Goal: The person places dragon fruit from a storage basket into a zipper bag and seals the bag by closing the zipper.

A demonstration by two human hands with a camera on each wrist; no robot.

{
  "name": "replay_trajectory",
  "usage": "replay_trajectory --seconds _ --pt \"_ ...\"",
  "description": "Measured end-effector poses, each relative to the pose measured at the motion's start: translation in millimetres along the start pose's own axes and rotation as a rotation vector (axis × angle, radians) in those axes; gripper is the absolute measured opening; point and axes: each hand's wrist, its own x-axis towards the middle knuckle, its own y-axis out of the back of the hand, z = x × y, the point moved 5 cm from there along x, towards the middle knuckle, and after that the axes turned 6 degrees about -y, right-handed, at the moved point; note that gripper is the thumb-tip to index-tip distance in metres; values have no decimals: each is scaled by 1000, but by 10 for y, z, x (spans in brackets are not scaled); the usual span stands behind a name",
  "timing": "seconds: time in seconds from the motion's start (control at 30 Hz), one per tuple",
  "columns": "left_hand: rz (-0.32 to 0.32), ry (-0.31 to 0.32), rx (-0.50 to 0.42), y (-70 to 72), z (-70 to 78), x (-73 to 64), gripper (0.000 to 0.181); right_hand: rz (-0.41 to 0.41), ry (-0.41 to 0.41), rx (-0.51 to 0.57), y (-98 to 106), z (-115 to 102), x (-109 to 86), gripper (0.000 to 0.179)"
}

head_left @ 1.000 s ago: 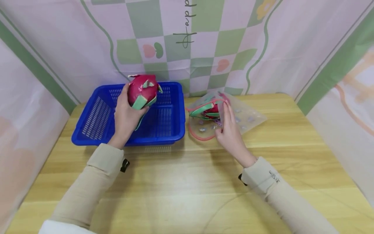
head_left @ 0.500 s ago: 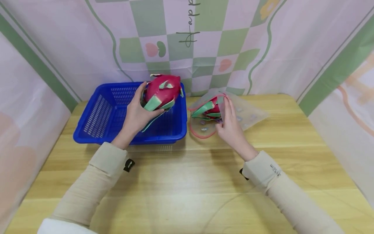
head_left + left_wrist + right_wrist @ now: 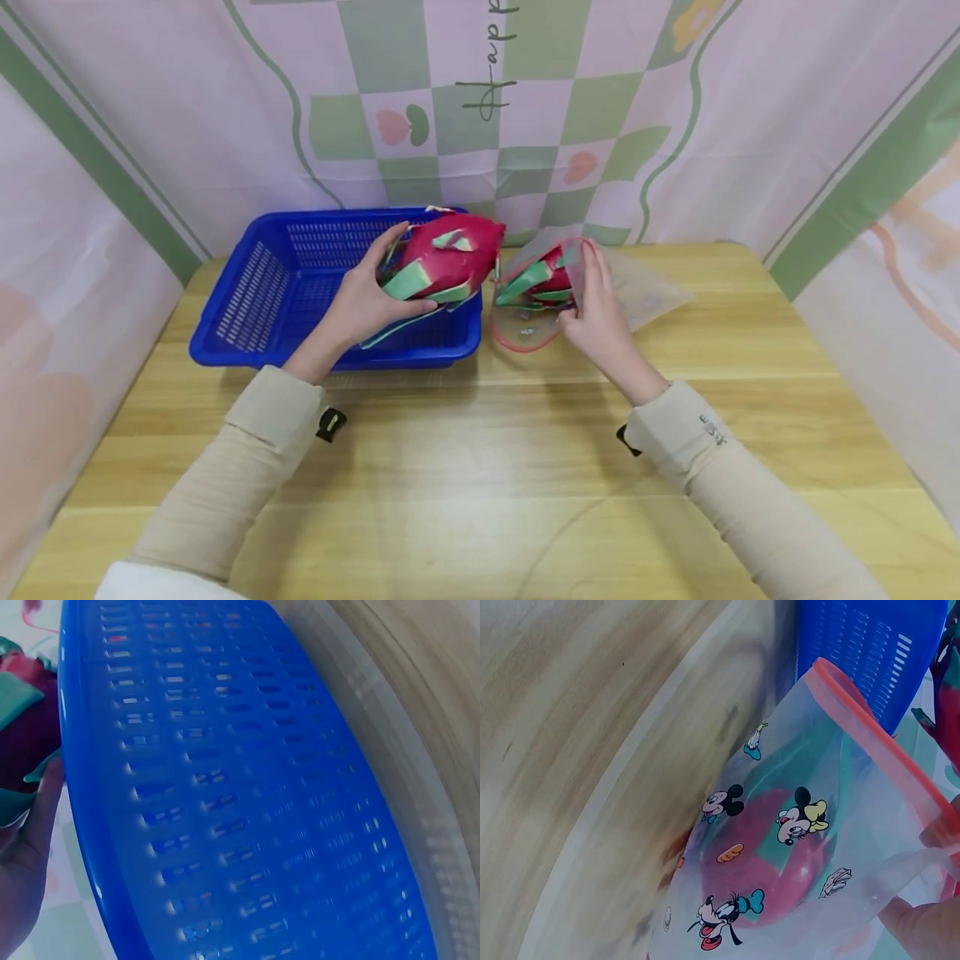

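- Backdrop cloth [image 3: 536, 108]: pale with green checks; sideways script [image 3: 487, 93] reads "Happ" as far as the top edge of the head view lets it show.
- Wooden table [image 3: 480, 483]: light, striped grain.
- Sleeves: beige on the left arm [image 3: 240, 458] and the right arm [image 3: 720, 467]; small dark lettering [image 3: 712, 429] marks the right cuff, too blurred to read.
- Blue basket [image 3: 427, 357]: slotted walls, standing on the table.
- Pouch [image 3: 645, 292]: translucent, red-edged, lying just beside the basket with its mouth towards it.
- Held dragon fruit [image 3: 457, 258]: over the basket's end nearest the pouch, its tip reaching past the rim; whether it touches the rim I cannot tell.
- Second dragon fruit [image 3: 551, 275]: inside the pouch, visible through the mouth.
- Left hand [image 3: 363, 304]: thumb and fingers spread around the held fruit, gripping it.
- Right hand [image 3: 600, 325]: thumb and fingers pinch the pouch at its red edge.
- Pouch prints: Goofy [image 3: 724, 919], Minnie Mouse [image 3: 802, 816], Mickey Mouse [image 3: 724, 802] and a bread roll [image 3: 730, 853].
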Motion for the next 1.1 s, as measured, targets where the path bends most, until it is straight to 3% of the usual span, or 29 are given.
replay_trajectory --seconds 0.23,0.7,1.1 --pt "-66 -58 1 -158 96 8 101 7 -1 0 -16 13 3 91" --pt "-183 -114 12 -420 316 -8 99 11 3 5 -2 21 -6 89" --pt "-208 -56 6 -696 453 41 98 12 11 13 1 55 -43 86"
